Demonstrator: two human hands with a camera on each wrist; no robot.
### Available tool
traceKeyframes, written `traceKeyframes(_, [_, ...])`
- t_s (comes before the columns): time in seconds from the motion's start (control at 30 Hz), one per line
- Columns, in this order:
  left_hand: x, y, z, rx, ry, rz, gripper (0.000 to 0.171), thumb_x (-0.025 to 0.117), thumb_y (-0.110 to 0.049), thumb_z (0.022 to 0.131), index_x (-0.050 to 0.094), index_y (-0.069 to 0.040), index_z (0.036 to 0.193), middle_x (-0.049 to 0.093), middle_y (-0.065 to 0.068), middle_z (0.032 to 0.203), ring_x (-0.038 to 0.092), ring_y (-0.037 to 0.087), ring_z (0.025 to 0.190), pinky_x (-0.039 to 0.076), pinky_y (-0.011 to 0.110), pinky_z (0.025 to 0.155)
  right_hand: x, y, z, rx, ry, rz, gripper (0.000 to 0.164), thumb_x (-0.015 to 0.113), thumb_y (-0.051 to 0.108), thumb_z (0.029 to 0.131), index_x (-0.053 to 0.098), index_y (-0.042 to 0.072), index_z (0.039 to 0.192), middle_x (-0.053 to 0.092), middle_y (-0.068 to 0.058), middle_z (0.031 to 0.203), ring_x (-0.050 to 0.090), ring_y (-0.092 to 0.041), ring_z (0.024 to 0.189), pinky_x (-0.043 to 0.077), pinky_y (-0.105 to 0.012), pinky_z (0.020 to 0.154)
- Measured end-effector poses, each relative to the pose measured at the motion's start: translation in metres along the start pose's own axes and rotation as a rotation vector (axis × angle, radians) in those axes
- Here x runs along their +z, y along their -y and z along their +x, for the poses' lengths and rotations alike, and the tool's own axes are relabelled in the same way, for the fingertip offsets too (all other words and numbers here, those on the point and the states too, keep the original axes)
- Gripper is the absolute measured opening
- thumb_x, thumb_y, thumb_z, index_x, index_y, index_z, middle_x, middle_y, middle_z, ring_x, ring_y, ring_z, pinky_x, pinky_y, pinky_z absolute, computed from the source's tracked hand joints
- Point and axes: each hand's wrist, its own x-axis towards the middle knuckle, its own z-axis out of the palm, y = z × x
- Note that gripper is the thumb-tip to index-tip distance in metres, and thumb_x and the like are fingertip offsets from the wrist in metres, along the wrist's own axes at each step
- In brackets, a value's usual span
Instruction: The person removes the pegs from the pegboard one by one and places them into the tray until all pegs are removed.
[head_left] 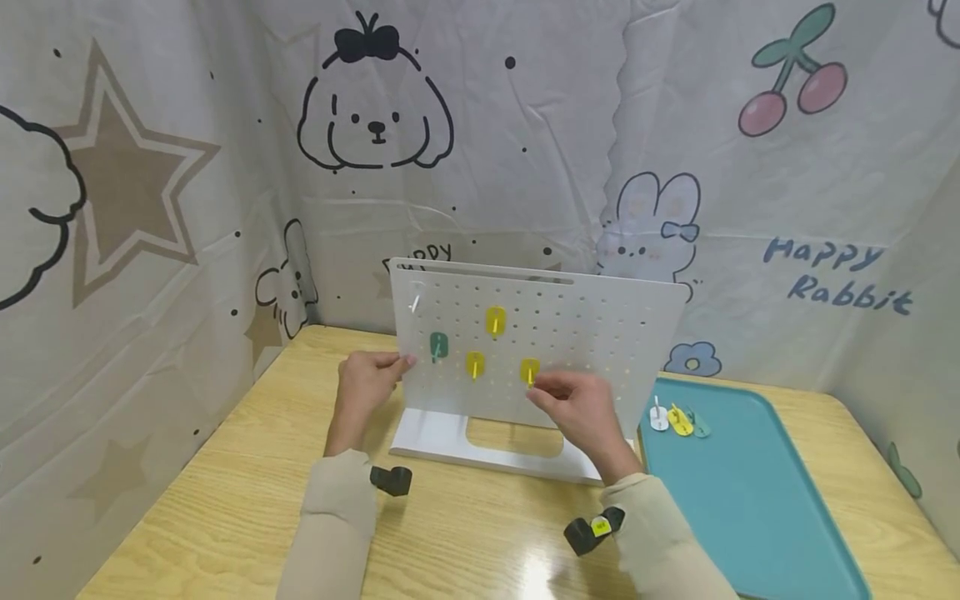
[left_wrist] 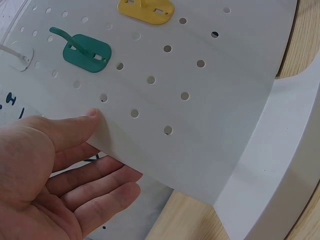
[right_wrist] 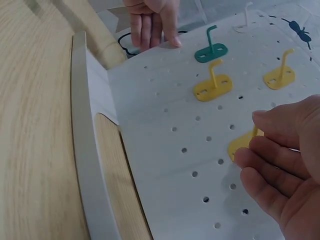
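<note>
A white pegboard (head_left: 577, 333) stands upright on its white base (head_left: 431, 429). My left hand (head_left: 366, 385) pinches the board's left edge, with the thumb (left_wrist: 90, 117) on the front face and the other fingers behind. On the lower middle of the board, my right hand (head_left: 577, 404) pinches the prong of a yellow hook (head_left: 529, 369) between thumb and forefinger; in the right wrist view the fingers partly cover this hook (right_wrist: 237, 145). Also on the board are two more yellow hooks, one higher (head_left: 496, 320) and one lower (head_left: 475, 364), a green hook (head_left: 438, 345) and a white hook (head_left: 415, 304).
To the right of the board lies a blue-green tray (head_left: 750, 500). Near its far left corner rest a white hook (head_left: 658, 415), a yellow hook (head_left: 680, 421) and a green hook (head_left: 699, 423). A patterned curtain (head_left: 487, 200) hangs behind the wooden table (head_left: 225, 492).
</note>
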Motion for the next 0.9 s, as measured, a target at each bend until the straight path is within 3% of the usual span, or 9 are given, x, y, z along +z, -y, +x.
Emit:
traceKeyframes(0.43, [-0.001,-0.002,-0.001,-0.004,0.004,0.02,0.036,0.07,-0.038,0.095,0.075,-0.008,0.115,0.074,0.014,0.105,0.07,0.025,0.084,0.053,0.038,0.07,0.012,-0.002,0.002,-0.122,-0.103,-0.013,0.006,0.081,0.009,0.084,0.08,0.005,0.088,0.075,-0.006,0.085,0.071,-0.017,0.073,0.056,-0.037,0.063])
traceKeyframes(0.9, [-0.001,-0.001,0.0,-0.006,0.006,0.02,0.037,0.071,-0.039,0.095,0.075,-0.008,0.114,0.073,0.015,0.105,0.071,0.025,0.084,0.054,0.039,0.071,0.008,0.001,0.0,-0.167,-0.124,-0.051,0.007,0.08,0.011,0.086,0.079,0.005,0.089,0.075,-0.006,0.085,0.071,-0.016,0.072,0.056,-0.036,0.062])
